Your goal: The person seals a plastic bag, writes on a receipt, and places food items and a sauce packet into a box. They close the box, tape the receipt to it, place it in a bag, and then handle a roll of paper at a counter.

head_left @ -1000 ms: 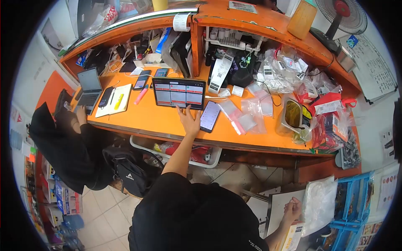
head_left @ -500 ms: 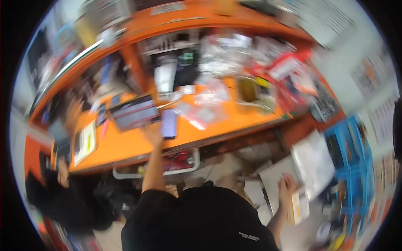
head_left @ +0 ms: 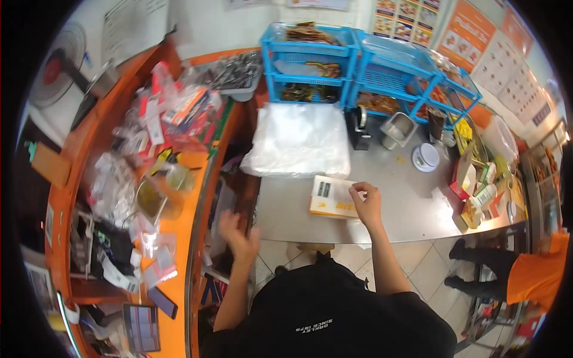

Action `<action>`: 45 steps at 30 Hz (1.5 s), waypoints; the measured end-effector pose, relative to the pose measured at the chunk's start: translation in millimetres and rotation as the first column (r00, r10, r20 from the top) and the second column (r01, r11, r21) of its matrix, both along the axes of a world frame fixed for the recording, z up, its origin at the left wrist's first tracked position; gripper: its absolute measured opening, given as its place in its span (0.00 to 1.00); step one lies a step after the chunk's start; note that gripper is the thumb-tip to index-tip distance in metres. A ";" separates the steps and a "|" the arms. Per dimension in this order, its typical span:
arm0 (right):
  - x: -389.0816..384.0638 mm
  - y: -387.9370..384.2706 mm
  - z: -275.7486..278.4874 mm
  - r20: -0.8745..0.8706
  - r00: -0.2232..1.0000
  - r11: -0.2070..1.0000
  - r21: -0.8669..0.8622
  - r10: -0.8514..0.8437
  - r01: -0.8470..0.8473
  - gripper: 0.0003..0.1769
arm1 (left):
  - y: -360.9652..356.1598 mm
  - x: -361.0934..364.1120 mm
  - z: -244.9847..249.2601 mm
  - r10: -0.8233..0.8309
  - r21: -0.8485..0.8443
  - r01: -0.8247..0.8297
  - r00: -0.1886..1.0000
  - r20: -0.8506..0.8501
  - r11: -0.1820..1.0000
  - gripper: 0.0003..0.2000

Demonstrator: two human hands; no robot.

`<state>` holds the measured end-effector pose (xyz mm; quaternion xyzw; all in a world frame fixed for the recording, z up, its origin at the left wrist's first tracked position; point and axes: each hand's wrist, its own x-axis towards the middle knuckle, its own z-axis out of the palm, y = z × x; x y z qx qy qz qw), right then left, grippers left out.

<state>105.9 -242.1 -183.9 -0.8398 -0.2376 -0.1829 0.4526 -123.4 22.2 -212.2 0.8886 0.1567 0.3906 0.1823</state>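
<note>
On the metal table lies a white flat stack (head_left: 334, 197) with orange print, which looks like paper bags. My right hand (head_left: 367, 200) is over its right edge, fingers curled and pressed together in a pinch. Whatever is between those fingertips, if anything, is too small to make out. My left hand (head_left: 240, 235) hovers between the orange counter and the metal table, its fingers apart and slightly blurred, holding nothing. Just behind the printed stack lies a pile of clear plastic bags (head_left: 298, 140).
Blue stacked baskets (head_left: 310, 77) line the back of the metal table (head_left: 286, 209). A metal container (head_left: 398, 130) and a small white scale (head_left: 425, 158) stand at the right. The orange counter (head_left: 182, 238) holds plastic packets. A person in orange (head_left: 540, 271) is at far right.
The view has swung right from the orange counter to the metal table. My left hand has come away from the counter, where it was beside a tablet and a phone. My right hand stays by the printed stack.
</note>
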 end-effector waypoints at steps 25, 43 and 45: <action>159.1 181.3 -18.3 -0.107 0.954 0.644 -0.717 0.279 -0.268 0.20 | -123.2 166.1 -4.7 -0.613 -0.503 0.423 0.729 -0.305 0.753 0.24; 196.3 207.5 10.3 0.142 0.894 0.775 -0.567 0.425 -0.278 0.11 | -26.5 69.3 64.4 -0.236 -0.665 0.171 0.972 -0.008 0.727 0.14; 168.7 196.7 98.6 0.466 0.816 0.940 -0.186 0.342 -0.287 0.13 | -19.8 75.8 99.9 -0.141 -0.577 0.159 0.987 0.076 0.801 0.17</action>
